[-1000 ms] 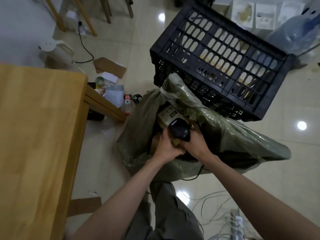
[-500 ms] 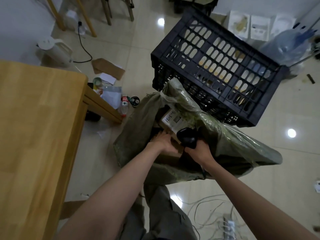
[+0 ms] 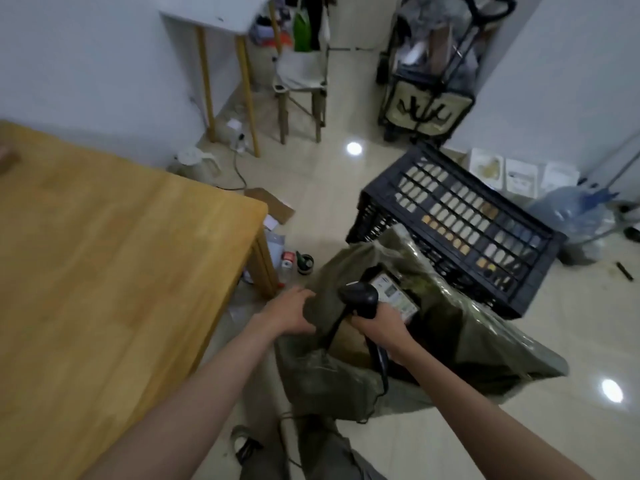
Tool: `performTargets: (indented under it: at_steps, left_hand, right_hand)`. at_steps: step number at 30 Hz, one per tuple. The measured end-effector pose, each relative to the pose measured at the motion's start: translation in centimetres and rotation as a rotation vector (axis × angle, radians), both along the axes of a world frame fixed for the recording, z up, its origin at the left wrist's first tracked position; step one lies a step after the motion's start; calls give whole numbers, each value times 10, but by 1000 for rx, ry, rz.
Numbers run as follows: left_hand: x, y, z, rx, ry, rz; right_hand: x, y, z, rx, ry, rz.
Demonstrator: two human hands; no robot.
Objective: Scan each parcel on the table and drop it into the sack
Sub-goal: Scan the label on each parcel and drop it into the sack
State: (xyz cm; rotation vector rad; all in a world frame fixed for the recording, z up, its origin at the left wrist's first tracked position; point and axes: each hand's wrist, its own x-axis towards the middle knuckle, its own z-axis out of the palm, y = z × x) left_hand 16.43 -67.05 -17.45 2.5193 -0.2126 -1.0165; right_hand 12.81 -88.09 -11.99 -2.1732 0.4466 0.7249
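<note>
A green woven sack [image 3: 467,344] lies open on the floor below me, leaning against a black crate. Inside its mouth sits a cardboard parcel [image 3: 393,294] with a white label facing up. My right hand [image 3: 375,323] grips a black handheld scanner [image 3: 360,299] just over the sack's opening, its cable trailing down. My left hand [image 3: 289,311] holds the sack's left rim, fingers curled on the fabric. The wooden table [image 3: 104,271] stands at my left; a small brown thing shows at its far left edge.
An upturned black plastic crate [image 3: 460,220] stands behind the sack. Bottles and tape [image 3: 294,263] lie by the table leg, cardboard [image 3: 273,206] and a white kettle [image 3: 197,164] beyond. A chair [image 3: 301,81], a cart [image 3: 429,95] and a water jug [image 3: 578,220] stand further off.
The view has lifted toward the room. My left hand came out of the sack's mouth and now holds its left rim. The parcel lies in the sack; the scanner stays in my right hand.
</note>
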Motion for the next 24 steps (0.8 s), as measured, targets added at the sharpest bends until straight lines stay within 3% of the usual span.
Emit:
performTargets:
  at_steps: [7, 15, 24]
  left_hand:
    - [-36, 155, 76, 133, -159, 151]
    - [-97, 321, 155, 386, -159, 338]
    - [-144, 451, 221, 452, -171, 586]
  right_hand:
    - [5, 140, 60, 7, -63, 275]
    - [18, 307, 118, 46, -125, 517]
    - [24, 465, 180, 180, -282, 709]
